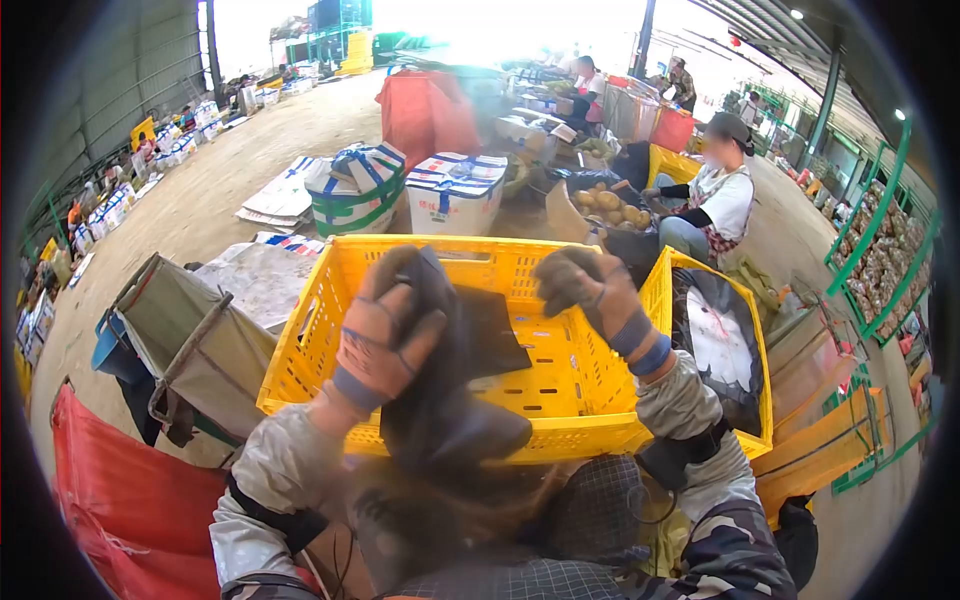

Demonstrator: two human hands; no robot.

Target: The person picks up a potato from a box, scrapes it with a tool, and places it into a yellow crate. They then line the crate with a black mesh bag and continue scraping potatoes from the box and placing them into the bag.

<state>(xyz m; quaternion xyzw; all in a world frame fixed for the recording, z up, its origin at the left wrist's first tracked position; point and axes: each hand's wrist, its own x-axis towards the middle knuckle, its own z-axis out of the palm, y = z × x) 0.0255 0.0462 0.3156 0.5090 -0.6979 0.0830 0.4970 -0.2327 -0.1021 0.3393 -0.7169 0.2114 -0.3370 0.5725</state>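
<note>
My left hand (380,340), in an orange glove with dark fingertips, is closed on a black plastic sheet (450,410). The sheet hangs down inside and over the near rim of a yellow slatted crate (560,438); motion blurs its lower part. My right hand (605,305), gloved the same way, hovers above the crate's right side. Its fingers are loosely bent and apart, with nothing seen in them. Part of the crate's slotted floor shows beside the sheet.
At right stands another yellow crate (763,400) with a black liner and white sheet. Beyond are white boxes (455,195), a green-banded basket (350,210) and a seated person (720,190) by round brown produce (610,205). Red (140,500) and grey fabric bins (210,350) stand left.
</note>
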